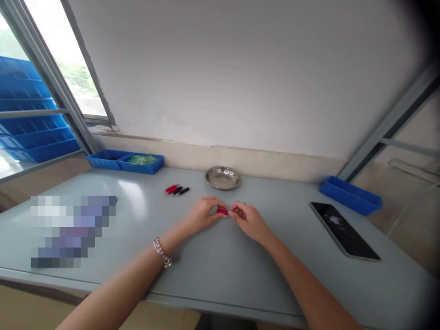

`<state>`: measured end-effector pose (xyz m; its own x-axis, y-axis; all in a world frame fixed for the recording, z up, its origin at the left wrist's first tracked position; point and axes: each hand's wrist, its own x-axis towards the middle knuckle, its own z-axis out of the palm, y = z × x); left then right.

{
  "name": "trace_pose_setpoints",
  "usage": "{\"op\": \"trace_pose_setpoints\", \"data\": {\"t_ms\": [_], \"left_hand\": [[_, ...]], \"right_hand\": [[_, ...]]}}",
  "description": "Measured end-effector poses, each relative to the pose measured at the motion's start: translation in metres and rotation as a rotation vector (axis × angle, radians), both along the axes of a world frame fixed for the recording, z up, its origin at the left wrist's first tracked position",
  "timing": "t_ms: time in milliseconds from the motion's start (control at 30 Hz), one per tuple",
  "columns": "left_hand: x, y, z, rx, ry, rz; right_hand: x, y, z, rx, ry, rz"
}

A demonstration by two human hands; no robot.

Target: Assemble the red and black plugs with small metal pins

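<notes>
Over table (206,270) | left fingers (213,201), right fingers (238,206) | pinching red piece (222,211)

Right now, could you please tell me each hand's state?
Left hand: closed, holding a red cylindrical piece.
Right hand: closed, pinching that piece's right end.

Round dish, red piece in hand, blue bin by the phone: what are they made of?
Round dish: metal, probably stainless steel; shiny, with bright reflections.
Red piece: perhaps plastic or rubber, smooth-looking; even red colour, but too small and partly hidden to be sure.
Blue bin: likely moulded plastic, low sheen; uniform blue.
</notes>
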<state>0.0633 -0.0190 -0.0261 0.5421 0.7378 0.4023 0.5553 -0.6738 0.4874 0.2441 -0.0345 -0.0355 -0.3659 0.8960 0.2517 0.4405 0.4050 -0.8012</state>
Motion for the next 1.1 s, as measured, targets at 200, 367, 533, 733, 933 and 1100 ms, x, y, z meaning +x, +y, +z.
{"op": "trace_pose_setpoints", "data": {"t_ms": [200, 367, 533, 733, 933, 1100], "left_hand": [[0.001, -0.002, 0.001, 0.024, 0.047, 0.014], [0.001, -0.002, -0.001, 0.029, 0.091, 0.009], [0.002, -0.005, -0.001, 0.078, 0.117, 0.006], [0.005, -0.011, 0.005, 0.131, 0.144, 0.014], [0.001, -0.006, 0.001, 0.131, 0.106, 0.059], [0.001, -0.005, -0.003, 0.161, 0.081, 0.064]], "right_hand": [[-0.002, 0.000, -0.002, 0.043, -0.117, -0.066], [-0.003, -0.001, -0.002, 0.028, -0.085, -0.040], [-0.004, 0.001, -0.004, 0.041, -0.121, -0.060], [-0.002, 0.001, -0.006, -0.022, -0.116, -0.069], [-0.001, 0.000, -0.002, 0.034, -0.112, -0.054], [-0.001, 0.001, -0.001, 0.046, -0.132, -0.032]]}}
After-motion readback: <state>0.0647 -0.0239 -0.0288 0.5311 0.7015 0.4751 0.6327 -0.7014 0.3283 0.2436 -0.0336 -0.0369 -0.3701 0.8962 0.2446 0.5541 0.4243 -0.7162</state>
